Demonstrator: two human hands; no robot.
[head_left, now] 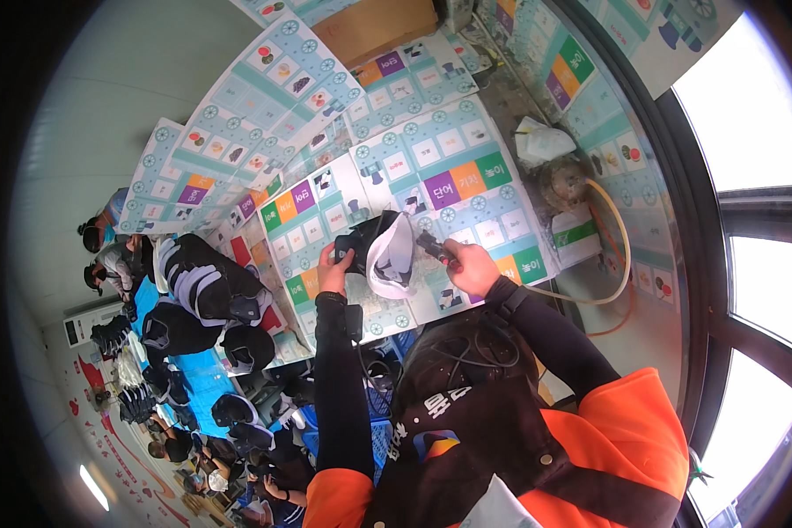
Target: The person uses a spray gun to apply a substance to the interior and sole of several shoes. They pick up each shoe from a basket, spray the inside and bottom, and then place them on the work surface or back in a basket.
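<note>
Head view: a person looks down at both bare hands, raised above sheets of printed board laid flat below.
Thing held: a black shoe [380, 251] with a white lining, its opening turned up and toward the camera, so the pale inside shows as a curved band against the dark outer.
Where it is: in the air between the two hands, over the printed board sheets [431, 189] with their coloured squares, near the middle of the picture.
Long axis: it seems to run from lower right to upper left, the darker end toward the left hand; the fisheye bend and the folded lining make this hard to fix.
Left hand [333, 268]: at the shoe's left side, fingers closed round the dark outer, thumb side up, the black-sleeved forearm rising almost straight from the lower edge.
Right hand [472, 267]: just right of the shoe, fingers wrapped round a small dark tool with a red part [437, 249], whose tip points left at the shoe's rim; the forearm comes in from the lower right, bent at the elbow.
Clothing: black sleeves, an orange and black vest [537, 440].
Nearby: more black shoes [211, 290] on the blue sheet to the left; a pale hose [622, 255] curves at the right.
</note>
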